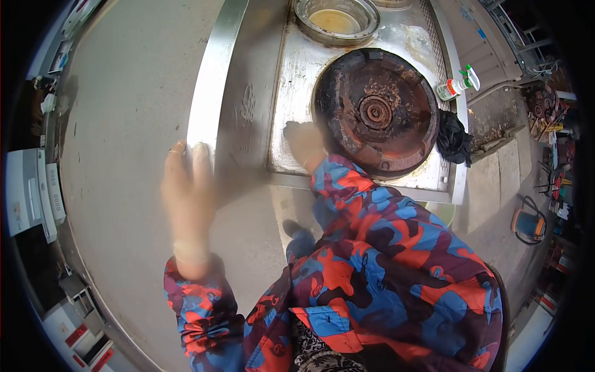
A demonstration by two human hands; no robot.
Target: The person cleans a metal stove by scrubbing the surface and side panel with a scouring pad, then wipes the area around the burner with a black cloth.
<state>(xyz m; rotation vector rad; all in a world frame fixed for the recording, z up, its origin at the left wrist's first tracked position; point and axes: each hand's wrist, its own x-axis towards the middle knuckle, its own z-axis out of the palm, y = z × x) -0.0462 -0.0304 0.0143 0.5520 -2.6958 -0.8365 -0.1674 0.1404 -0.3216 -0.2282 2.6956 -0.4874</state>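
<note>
A stainless steel stove (297, 93) with a grimy top stands in front of me. My left hand (191, 198), slightly blurred, has its fingers closed over the edge of the raised metal side panel (214, 87). Low over the stove top, my right hand (305, 144) is closed, with a small dark patch at its fingertips that I cannot make out. Just right of that hand lies a large round rusty, blackened metal piece (377, 113). Behind it sits a round metal pan (336, 22) with yellowish liquid in it.
A spray bottle with a green head (451, 88) and a crumpled black cloth or bag (454, 137) are at the stove's right edge. Concrete floor (124, 155) extends to the left. An orange device with a black cable (528, 224) stands farther right.
</note>
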